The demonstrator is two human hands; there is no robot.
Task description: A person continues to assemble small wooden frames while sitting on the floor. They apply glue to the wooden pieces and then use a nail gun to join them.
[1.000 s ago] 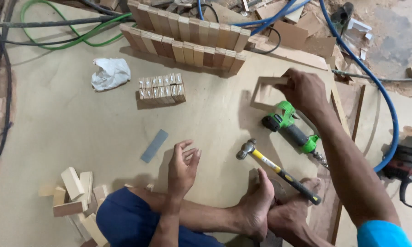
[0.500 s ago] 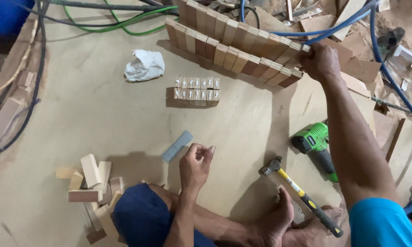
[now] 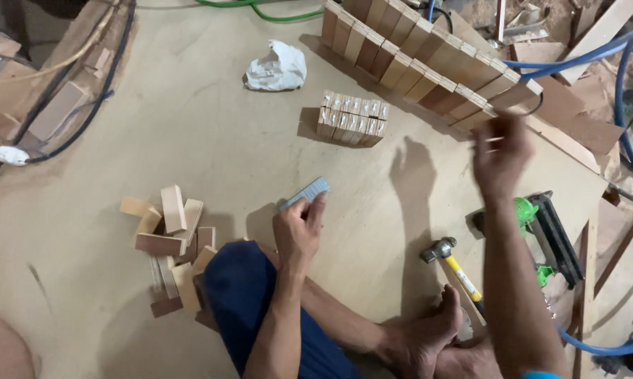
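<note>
On plywood floor point(image 3: 190, 140), left hand point(image 3: 297, 228) fingertips gripping grey staple strip point(image 3: 305, 192) (at its near end), right hand point(image 3: 500, 151) blurred, grip unclear.

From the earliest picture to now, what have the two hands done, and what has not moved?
The right hand left the wooden frame, reached the slat row, and now hangs blurred in the air. The left hand moved onto the grey strip. Hammer, nail gun and loose blocks stayed put.
</note>
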